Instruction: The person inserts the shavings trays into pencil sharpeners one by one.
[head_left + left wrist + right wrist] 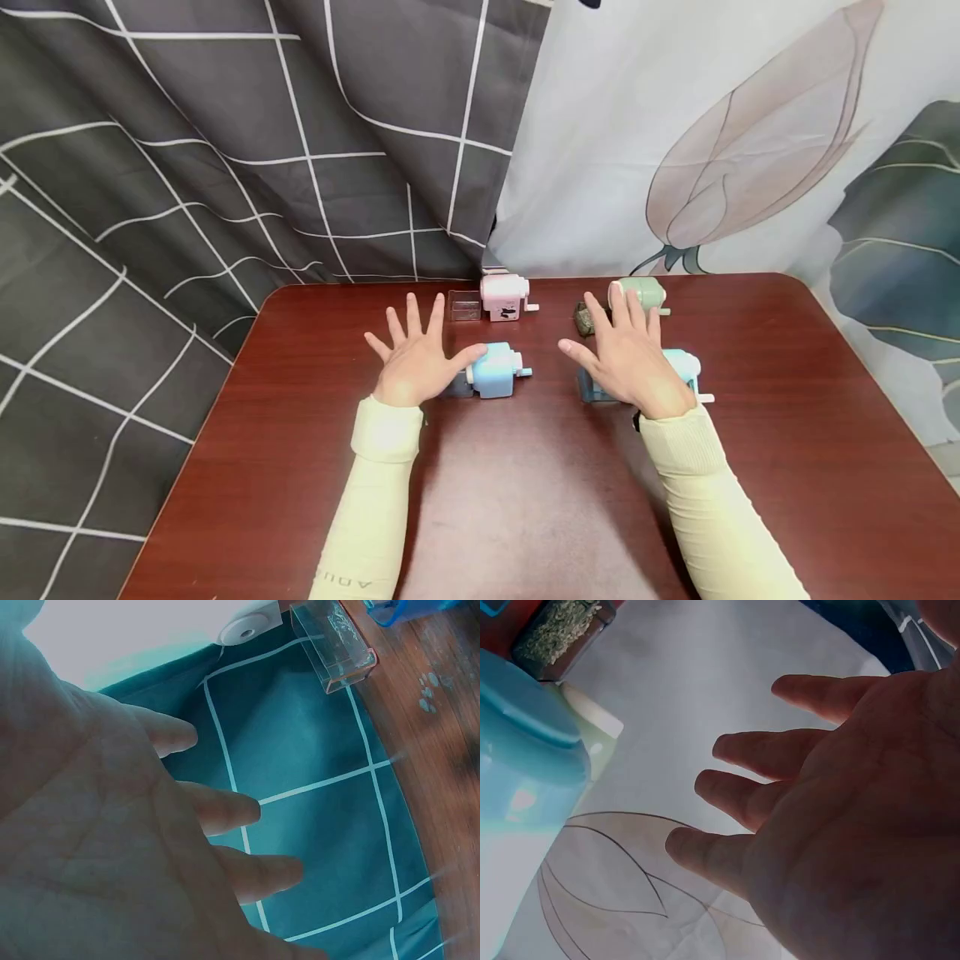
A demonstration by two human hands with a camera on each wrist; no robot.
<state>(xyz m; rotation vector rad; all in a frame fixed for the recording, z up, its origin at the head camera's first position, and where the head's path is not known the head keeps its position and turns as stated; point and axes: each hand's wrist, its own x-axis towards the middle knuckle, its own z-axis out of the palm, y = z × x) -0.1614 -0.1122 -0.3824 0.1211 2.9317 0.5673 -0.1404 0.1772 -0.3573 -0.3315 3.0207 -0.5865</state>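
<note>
Over the dark red wooden tabletop (pixel 525 500) both hands hover, fingers spread and holding nothing: the left hand (pixel 415 360) beside a pale blue plastic crank sharpener (pixel 495 371), the right hand (pixel 633 360) above a teal one (pixel 684 367); gripping either looks unstarted, needing fingers lowered around a body

teal sharpener (pixel 678 371) half behind right hand (pixel 630 362)

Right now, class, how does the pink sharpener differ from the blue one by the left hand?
The pink sharpener is pink and white and stands at the table's far edge; the blue sharpener is light blue and sits nearer. The pink one stands apart from both hands; the blue one is at the left hand's thumb. Both have a crank on the right.
</note>
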